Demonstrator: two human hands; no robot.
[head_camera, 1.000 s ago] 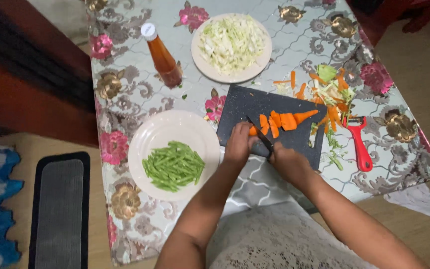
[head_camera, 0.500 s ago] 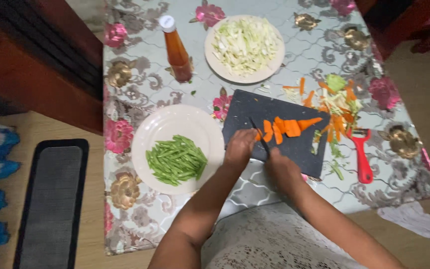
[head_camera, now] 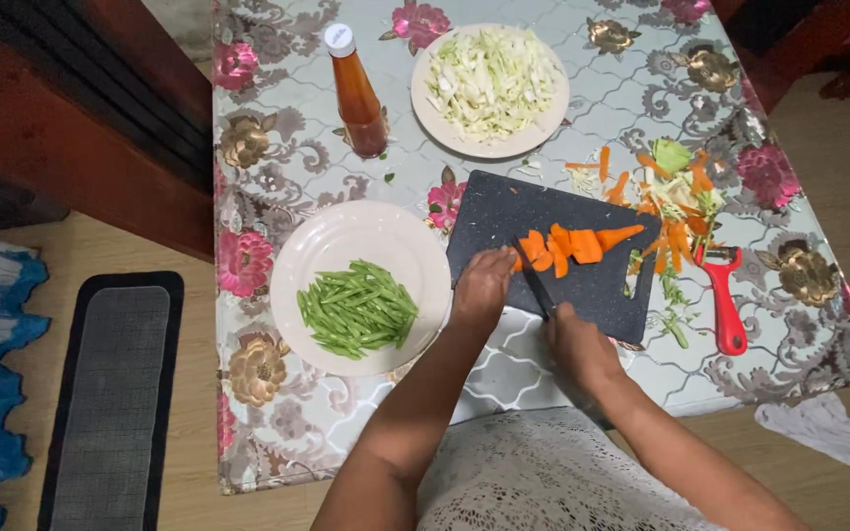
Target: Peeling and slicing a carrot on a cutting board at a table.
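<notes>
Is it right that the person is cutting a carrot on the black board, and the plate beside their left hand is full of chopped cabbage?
Not quite. The plate beside the left hand holds cut green beans; the head view shows it. The cabbage plate sits farther back. The carrot is indeed on the black board.

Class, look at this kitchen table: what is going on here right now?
A person is slicing a carrot on a dark cutting board. The right hand holds a knife; the left hand steadies the carrot's cut end. Nearby: a plate of green beans, a plate of chopped cabbage, a red peeler and peelings.
</notes>
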